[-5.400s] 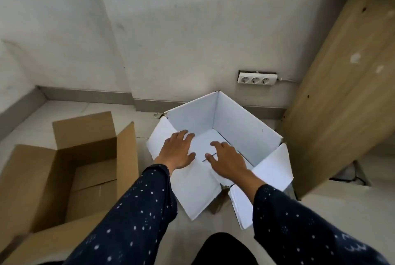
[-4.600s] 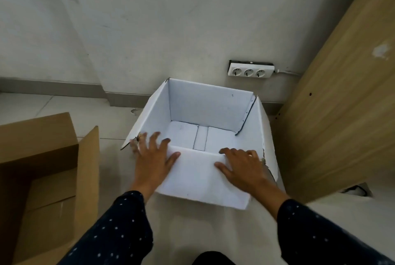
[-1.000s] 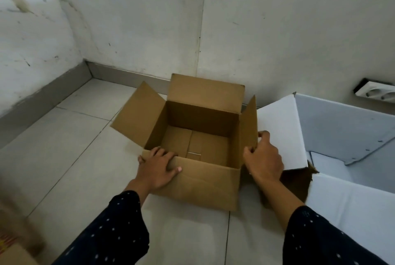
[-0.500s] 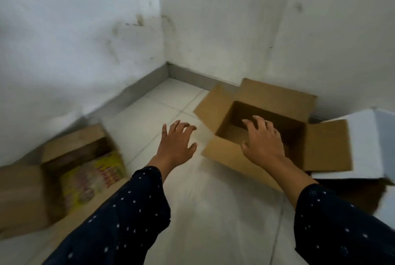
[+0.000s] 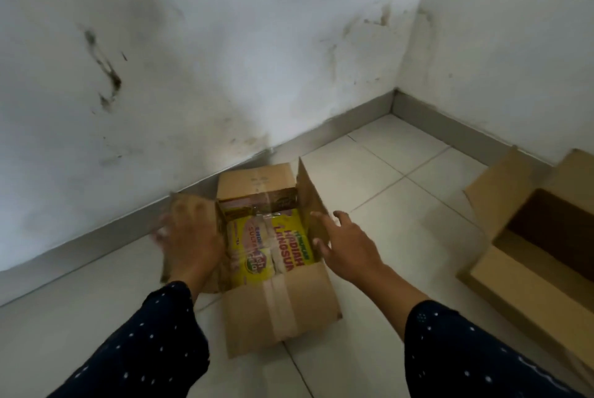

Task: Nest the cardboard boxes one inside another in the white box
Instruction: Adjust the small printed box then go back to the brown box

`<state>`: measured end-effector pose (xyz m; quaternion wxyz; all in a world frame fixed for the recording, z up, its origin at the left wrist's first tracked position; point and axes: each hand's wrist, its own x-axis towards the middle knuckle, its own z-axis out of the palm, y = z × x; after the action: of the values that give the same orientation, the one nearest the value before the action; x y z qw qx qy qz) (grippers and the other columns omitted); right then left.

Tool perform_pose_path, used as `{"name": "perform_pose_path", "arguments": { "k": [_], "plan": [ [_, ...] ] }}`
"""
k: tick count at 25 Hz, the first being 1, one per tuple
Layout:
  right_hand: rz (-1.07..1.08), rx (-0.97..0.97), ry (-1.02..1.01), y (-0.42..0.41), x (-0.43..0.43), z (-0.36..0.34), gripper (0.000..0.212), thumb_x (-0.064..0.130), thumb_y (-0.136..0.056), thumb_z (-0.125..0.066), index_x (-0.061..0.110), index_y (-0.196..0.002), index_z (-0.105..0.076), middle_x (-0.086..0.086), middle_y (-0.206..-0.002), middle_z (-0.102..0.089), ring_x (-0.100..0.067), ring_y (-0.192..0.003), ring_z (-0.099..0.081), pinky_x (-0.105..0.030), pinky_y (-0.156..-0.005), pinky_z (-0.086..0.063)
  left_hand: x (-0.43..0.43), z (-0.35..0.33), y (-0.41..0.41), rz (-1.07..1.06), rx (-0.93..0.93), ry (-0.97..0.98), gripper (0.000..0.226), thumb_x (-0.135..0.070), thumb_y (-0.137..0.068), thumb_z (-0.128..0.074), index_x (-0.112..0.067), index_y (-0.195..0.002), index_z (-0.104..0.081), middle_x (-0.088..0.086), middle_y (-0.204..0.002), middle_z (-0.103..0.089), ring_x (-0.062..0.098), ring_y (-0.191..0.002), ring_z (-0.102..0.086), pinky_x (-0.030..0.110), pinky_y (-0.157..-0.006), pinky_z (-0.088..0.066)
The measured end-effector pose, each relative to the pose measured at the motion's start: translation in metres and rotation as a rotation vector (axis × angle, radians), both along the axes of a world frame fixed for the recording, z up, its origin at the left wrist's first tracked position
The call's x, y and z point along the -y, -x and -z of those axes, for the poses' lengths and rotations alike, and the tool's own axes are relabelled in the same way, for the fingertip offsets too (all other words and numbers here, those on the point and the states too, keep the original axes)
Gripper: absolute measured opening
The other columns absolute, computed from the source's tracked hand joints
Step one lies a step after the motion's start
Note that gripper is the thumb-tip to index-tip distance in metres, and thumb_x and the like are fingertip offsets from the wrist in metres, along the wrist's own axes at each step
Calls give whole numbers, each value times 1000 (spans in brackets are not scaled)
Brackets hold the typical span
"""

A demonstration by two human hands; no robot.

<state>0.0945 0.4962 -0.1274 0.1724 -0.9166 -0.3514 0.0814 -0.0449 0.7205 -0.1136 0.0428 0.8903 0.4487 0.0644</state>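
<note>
Small printed box (image 5: 276,256) sits on floor at centre, by the wall; bigger brown box (image 5: 543,246) at 3 o'clock. Left hand (image 5: 189,243) blurred at left flap, grip unclear. Right hand (image 5: 348,248) spread, empty, touching right wall. Light, thin, flexes; hold the side walls, not the flaps.

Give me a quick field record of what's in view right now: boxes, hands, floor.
small box: open, on the tiled floor by the wall, yellow printing inside
large box: open, at right edge, apart from the small one
white box: not in view
left hand: blurred, at the small box's left flap, grip unclear
right hand: fingers spread, at the right flap
nesting: not yet done
</note>
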Motion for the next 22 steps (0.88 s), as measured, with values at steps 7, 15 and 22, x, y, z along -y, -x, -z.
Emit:
{"name": "perform_pose_path", "arguments": {
  "k": [7,15,22],
  "plan": [
    [112,11,-164,-74,8,27,24,28,-95,-51,19,-117,-55,-9,-105,-67,-31,-88,-65,-40,-73,-55,-27,41,-33,-319,313,529,78,-19,-77,-71,-7,-140,-26,31,-125,-55,49,-111,-55,51,-92,-45],
    [447,237,-24,-157,48,38,73,22,-81,-62,24,-147,-29,-17,-159,-10,-41,-144,-13,-56,-114,-18,86,54,-202,-214,557,800,74,-3,-84,-53,-22,-144,-14,22,-142,-41,44,-115,-51,53,-99,-46],
    [319,-77,174,-136,58,99,75,30,-94,-45,38,-151,4,-5,-163,7,-40,-146,9,-52,-115,-13,122,101,-248,346,115,465,74,-39,-79,-61,-34,-145,-26,14,-160,3,43,-146,7,55,-119,-5]
  ]
}}
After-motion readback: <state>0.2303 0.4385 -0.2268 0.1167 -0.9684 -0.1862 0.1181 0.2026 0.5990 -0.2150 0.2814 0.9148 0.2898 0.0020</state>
